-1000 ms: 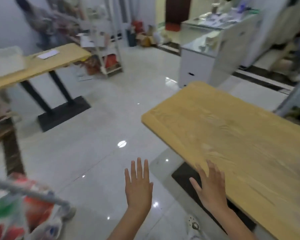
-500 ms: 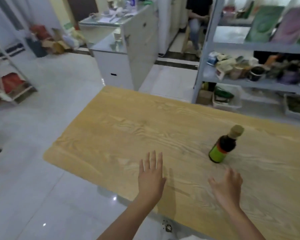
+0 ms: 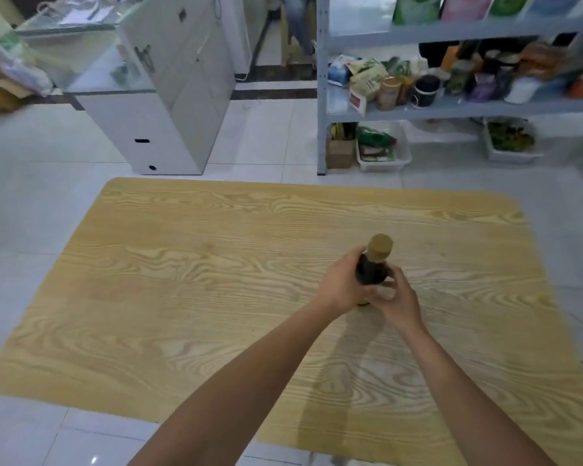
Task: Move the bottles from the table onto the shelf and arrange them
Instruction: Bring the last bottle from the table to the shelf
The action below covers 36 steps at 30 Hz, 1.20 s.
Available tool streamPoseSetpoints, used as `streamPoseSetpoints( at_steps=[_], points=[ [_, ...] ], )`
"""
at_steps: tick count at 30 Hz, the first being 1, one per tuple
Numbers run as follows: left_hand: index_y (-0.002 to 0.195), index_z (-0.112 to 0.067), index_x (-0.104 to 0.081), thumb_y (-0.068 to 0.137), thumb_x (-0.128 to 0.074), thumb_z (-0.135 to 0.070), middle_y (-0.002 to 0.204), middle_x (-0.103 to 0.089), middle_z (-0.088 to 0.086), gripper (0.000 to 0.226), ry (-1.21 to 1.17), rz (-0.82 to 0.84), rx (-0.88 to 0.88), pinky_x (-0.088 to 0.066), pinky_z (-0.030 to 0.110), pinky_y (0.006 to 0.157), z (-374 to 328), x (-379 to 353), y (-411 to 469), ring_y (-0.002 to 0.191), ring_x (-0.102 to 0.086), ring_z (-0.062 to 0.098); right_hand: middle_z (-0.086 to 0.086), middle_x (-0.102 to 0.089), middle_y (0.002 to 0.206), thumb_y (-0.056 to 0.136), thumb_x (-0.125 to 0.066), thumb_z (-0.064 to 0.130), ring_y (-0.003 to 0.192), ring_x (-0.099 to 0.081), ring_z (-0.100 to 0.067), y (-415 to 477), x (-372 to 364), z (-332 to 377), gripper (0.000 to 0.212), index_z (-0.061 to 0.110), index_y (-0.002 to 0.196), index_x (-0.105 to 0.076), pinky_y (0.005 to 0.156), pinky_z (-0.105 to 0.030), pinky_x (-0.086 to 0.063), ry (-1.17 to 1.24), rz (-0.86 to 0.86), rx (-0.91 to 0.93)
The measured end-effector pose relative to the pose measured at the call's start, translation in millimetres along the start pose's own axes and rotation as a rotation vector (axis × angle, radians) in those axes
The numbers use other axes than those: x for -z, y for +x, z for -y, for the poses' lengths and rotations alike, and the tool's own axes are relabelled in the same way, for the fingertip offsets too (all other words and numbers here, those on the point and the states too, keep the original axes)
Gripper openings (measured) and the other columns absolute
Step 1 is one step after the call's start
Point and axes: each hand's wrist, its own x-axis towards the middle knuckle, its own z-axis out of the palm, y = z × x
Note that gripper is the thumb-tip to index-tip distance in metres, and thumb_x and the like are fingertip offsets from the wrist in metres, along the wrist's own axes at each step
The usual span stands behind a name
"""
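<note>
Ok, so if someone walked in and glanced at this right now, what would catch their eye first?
First the dark bottle with a tan cap, gripped by both the left hand and the right hand over the right-middle of the wooden table. Past the table's far edge, a grey metal shelf stands crowded with packets and jars.

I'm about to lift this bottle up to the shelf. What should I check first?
1. Left hand grips the bottle: ok.
2. Right hand grips it too: ok.
3. Cap on: ok.
4. Bottle upright: ok.
5. Free spot on the shelf: cannot tell; the middle level looks crowded.
6. Bottle's base off the table: cannot tell; the hands hide it.
</note>
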Motion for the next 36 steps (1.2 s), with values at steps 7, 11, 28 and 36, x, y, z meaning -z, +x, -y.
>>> streamPoseSetpoints(
  at_steps=[7,11,28,36],
  points=[
    [0.116,-0.005,-0.059,0.086,-0.064,-0.006,0.113,-0.065,0.012,0.030,-0.271,-0.053,0.017,-0.042,0.033,0.089,6.9,2.5,6.5,0.105,-0.056,0.025,-0.002,-0.055,0.107,0.068,-0.081,0.006,0.090,-0.056,-0.017,-5.7,-1.0,-5.4,0.050,0.017,0.111,-0.058,0.079,-0.031,-0.048,0.035,0.054,0.040],
    [0.113,-0.005,-0.060,0.089,-0.060,-0.006,0.108,-0.064,0.009,0.024,-0.495,-0.124,0.128,-0.048,0.017,0.075,20.2,32.0,-7.0,0.098,-0.059,0.022,-0.005,-0.057,0.119,0.063,-0.081,-0.003,0.110,-0.054,-0.020,-4.2,-8.5,7.1,0.064,0.016,0.117,-0.052,0.093,-0.035,-0.045,0.117,0.377,0.004],
    [0.138,-0.024,-0.048,0.094,-0.048,-0.046,0.138,-0.052,-0.006,0.049,0.106,-1.152,0.496,-0.038,0.027,0.102,112.3,258.0,-384.5,0.126,-0.048,0.015,0.004,-0.071,0.108,0.071,-0.077,0.002,0.101,-0.066,-0.009,-184.3,-264.9,262.7,0.053,0.027,0.113,-0.058,0.077,-0.021,-0.053,0.231,1.349,0.383],
    [0.147,-0.009,-0.030,0.094,-0.050,-0.039,0.153,-0.029,0.018,0.064,0.737,-1.441,1.445,-0.021,0.051,0.113,140.5,186.9,-675.6,0.141,-0.025,0.037,-0.004,-0.073,0.103,0.070,-0.076,-0.002,0.099,-0.068,-0.020,-421.3,-374.4,335.2,0.045,0.016,0.109,-0.063,0.075,-0.024,-0.055,0.297,1.816,0.566]
  ],
)
